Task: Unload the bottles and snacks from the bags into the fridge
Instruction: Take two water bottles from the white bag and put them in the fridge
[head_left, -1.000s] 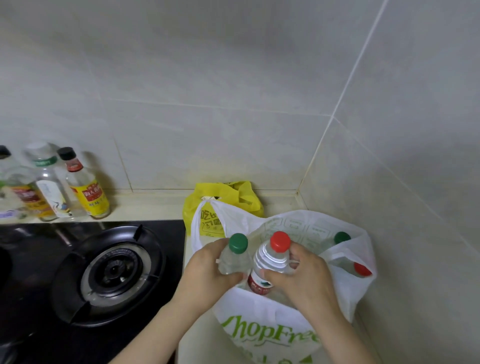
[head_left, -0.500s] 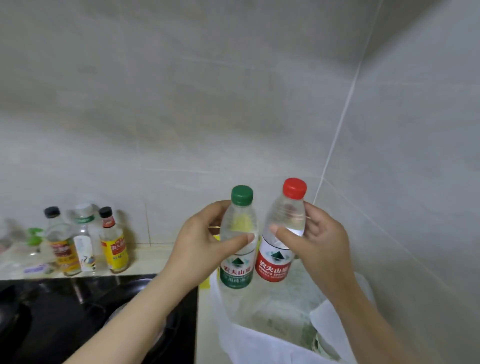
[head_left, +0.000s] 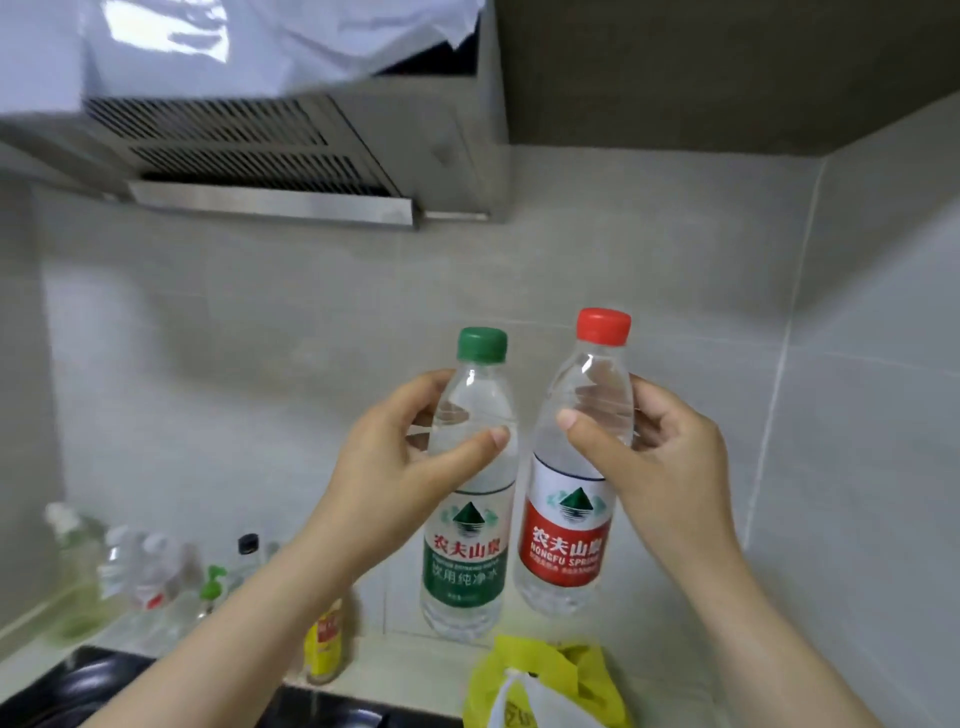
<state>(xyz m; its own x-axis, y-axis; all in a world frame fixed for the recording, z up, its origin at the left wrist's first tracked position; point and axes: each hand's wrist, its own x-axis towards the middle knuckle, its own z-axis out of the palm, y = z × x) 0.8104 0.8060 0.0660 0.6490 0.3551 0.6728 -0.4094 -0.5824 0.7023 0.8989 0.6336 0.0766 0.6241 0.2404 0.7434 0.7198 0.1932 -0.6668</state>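
My left hand (head_left: 400, 467) grips the upper body of a clear water bottle with a green cap and green label (head_left: 467, 519). My right hand (head_left: 660, 467) grips a second clear water bottle with a red cap and red label (head_left: 571, 525). Both bottles are held upright, side by side, in the air in front of the tiled wall. Below them a yellow bag (head_left: 550, 675) lies on the counter, with the top of a white bag (head_left: 511, 699) in front of it. The fridge is not in view.
A steel range hood (head_left: 270, 156) hangs at the upper left. Several condiment and oil bottles (head_left: 145, 577) stand along the wall at the lower left, one yellow-labelled (head_left: 324, 642). The black stove (head_left: 78, 691) lies at the bottom left. Tiled walls meet in a corner on the right.
Both hands have lifted the two bottles out of the white bag and up in front of the wall. The camera has tilted upward, bringing the range hood into view.
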